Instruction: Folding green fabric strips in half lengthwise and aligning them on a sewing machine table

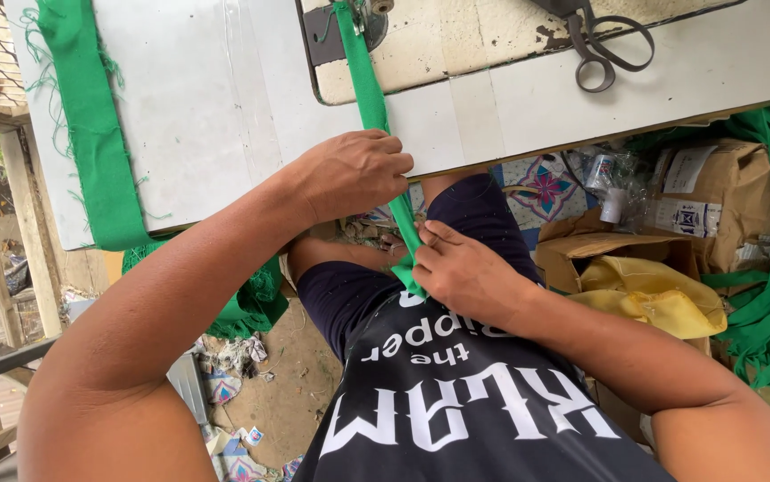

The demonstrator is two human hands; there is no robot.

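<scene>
Here both hands' fingers pinch green strip.

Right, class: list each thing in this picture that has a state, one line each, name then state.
green strip: stretched taut from the sewing machine to the lap.
left hand: closed on the strip at the table edge.
right hand: pinching the strip's lower end.
scissors: lying untouched on the table.
green band: draped over the table, frayed.
cardboard box: open.

Strip is green. Cloth on the bench is green too, w/ loose threads. Bench is white. Scissors are dark grey. Shirt is black w/ white letters. Bag is yellow. Boxes are brown.
</scene>
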